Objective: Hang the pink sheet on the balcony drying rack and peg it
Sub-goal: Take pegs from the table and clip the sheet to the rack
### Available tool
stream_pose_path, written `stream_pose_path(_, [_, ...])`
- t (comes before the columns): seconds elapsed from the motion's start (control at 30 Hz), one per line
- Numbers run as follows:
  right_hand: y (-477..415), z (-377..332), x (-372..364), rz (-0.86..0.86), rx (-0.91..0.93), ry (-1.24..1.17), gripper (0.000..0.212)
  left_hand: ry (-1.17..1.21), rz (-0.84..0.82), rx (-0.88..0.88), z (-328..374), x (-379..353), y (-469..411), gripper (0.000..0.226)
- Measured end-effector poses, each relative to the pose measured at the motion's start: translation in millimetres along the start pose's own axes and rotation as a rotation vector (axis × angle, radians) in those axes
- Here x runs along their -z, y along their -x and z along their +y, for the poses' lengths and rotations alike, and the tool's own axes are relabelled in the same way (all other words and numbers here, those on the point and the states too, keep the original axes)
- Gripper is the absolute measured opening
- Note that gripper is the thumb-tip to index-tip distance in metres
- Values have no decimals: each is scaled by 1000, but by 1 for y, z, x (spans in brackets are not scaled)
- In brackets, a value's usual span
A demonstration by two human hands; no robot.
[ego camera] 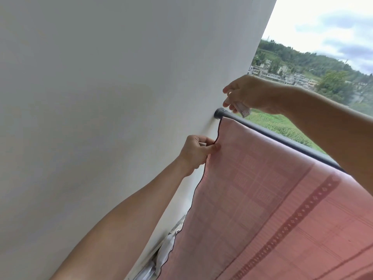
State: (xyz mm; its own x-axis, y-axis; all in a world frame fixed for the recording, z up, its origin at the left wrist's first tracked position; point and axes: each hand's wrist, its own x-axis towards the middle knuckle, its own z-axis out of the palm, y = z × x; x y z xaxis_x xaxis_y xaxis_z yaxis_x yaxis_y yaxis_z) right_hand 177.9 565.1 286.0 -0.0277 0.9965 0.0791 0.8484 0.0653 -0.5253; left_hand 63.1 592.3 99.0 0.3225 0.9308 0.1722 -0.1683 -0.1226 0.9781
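Overhead, woven pink sheet (272, 199) drapes over dark round rail (282, 142) by white wall (101, 98). Left hand (196, 152) pinches sheet's dark-trimmed edge; right hand (252, 93) grips pale clothes peg (243, 111) above rail end.

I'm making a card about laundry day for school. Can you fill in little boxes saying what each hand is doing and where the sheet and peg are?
sheet: pink sheet draped over the dark rail, hanging down
rail: one end fixed to the white wall
left hand: pinching the sheet's dark-trimmed side edge
right hand: holding a pale peg just above the rail's wall end
peg on sheet: not yet
outside: trees, buildings, cloudy sky
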Motion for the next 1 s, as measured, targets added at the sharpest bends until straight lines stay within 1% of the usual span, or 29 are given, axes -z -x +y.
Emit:
stream_pose_path(0.07, [-2, -4, -10, -1, 56, 103, 50, -121, 68, -71, -1, -1, -2, 17])
stream_pose_path(0.13, [1, -9, -17, -50, 117, 131, 64, -294, 121, -149, -5, -1, -3, 12])
stream_pose_path(0.2, [2, -13, -21, -68, 162, 56, 72, -437, 151, -193, -10, -1, -4, 8])
stream_pose_path(0.27, [3, -16, -25, -35, 185, -93, 75, -527, 179, -213, -12, -3, -1, 10])
stream_pose_path(0.3, [4, -18, -27, -10, 195, -155, 72, -566, 197, -225, -12, -4, 1, 11])
stream_pose_path(0.37, [7, -20, -30, 28, 220, -244, 57, -609, 232, -245, -13, -7, 5, 14])
stream_pose_path(0.43, [10, -19, -35, 9, 229, -321, 45, -617, 265, -266, -15, -8, 9, 14])
stream_pose_path(0.5, [10, -16, -41, -34, 215, -330, 41, -620, 299, -295, -19, -8, 12, 13])
stream_pose_path(0.57, [7, -8, -48, -40, 212, -228, 38, -613, 325, -320, -22, -9, 15, 12])
stream_pose_path(0.7, [-2, 6, -54, 37, 233, 139, 28, -536, 336, -313, -23, -10, 17, 10])
stream_pose_path(0.77, [-4, 11, -52, 51, 208, 253, 24, -490, 336, -302, -23, -10, 17, 10])
stream_pose_path(0.87, [-4, 14, -50, 17, 179, 271, 21, -463, 347, -312, -21, -9, 15, 11])
stream_pose_path(1.0, [-7, 18, -48, -4, 168, 250, 19, -491, 352, -326, -16, -5, 10, 10])
